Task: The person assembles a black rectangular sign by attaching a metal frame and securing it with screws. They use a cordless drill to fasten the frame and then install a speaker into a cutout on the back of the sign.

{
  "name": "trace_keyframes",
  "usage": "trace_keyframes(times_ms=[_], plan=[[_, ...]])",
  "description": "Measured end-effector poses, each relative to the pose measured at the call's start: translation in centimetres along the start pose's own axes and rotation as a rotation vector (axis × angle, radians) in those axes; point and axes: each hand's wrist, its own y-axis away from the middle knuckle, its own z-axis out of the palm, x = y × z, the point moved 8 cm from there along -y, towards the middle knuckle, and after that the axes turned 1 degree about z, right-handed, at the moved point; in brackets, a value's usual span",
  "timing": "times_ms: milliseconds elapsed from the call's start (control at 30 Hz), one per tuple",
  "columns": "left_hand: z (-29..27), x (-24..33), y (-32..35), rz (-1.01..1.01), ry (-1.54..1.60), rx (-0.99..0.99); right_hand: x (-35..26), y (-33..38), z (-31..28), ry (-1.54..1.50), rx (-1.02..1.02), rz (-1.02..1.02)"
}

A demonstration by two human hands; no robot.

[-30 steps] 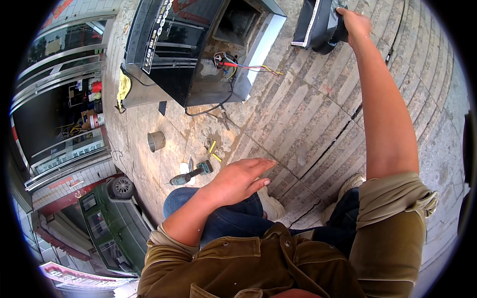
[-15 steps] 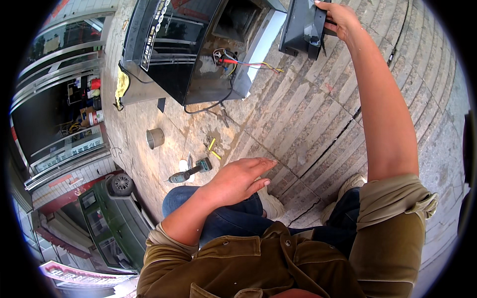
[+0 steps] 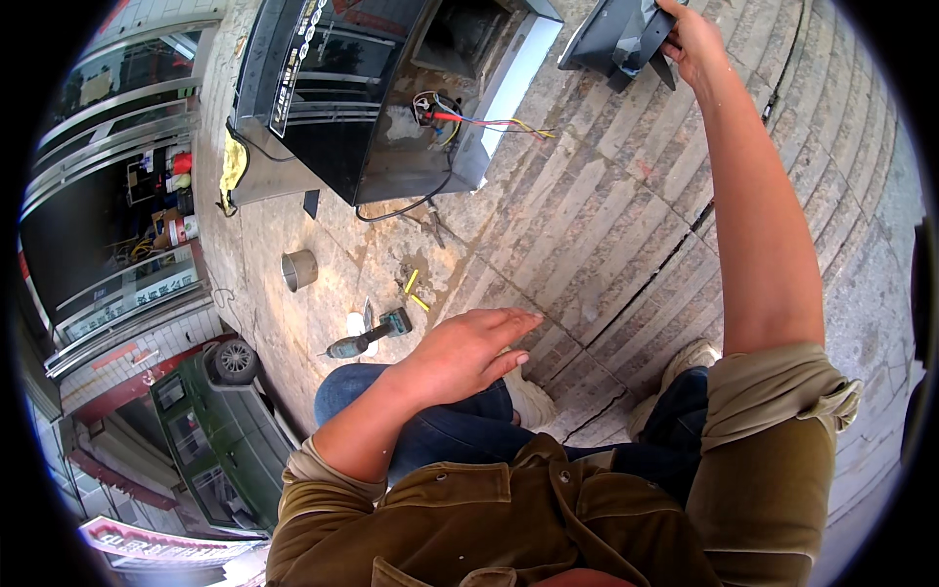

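Observation:
My right hand [image 3: 696, 47] is stretched out at the top right, its fingers closed on the edge of a dark angular panel [image 3: 626, 34] tilted above the paving. The panel's upper end runs out of view. My left hand [image 3: 469, 357] hovers or rests by my left knee, palm down, fingers extended, holding nothing. Left of the panel lies an opened appliance housing [image 3: 337, 127] with a glossy black face. From its hollow side, colored wires [image 3: 499, 124] with a red sleeve stick out. A cordless drill [image 3: 367, 336] lies on the ground beyond my left knee.
A metal cup [image 3: 299, 270], two yellow sticks [image 3: 411, 282] and a plier-like tool [image 3: 435, 230] sit on the stone paving. A black cable [image 3: 401, 212] hangs from the housing. A green vehicle [image 3: 220, 440] is at the lower left, below a shopfront [image 3: 108, 220].
The panel in my right hand has moved up and slightly right, and has turned. My left hand stays by my knee. The view has shifted slightly.

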Motion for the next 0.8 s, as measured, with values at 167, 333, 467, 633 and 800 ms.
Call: trace_keyframes(times_ms=[167, 333, 467, 633, 800], plan=[[0.1, 0.1, -0.1, 0.010, -0.006, -0.001, -0.4, 0.4, 0.3, 0.045, 0.004, 0.012], [0.0, 0.2, -0.1, 0.020, -0.019, 0.017, -0.6, 0.7, 0.4, 0.042, 0.050, 0.023], [-0.1, 0.4, -0.3, 0.032, -0.027, 0.022, -0.6, 0.1, 0.0, -0.075, 0.045, 0.018], [-0.1, 0.4, -0.3, 0.018, -0.023, 0.018, -1.3, 2.7, 1.9, -0.075, 0.050, 0.022], [0.2, 0.3, -0.2, 0.006, -0.033, 0.017, -0.7, 4.9, 6.2, -0.027, -0.032, -0.085]])
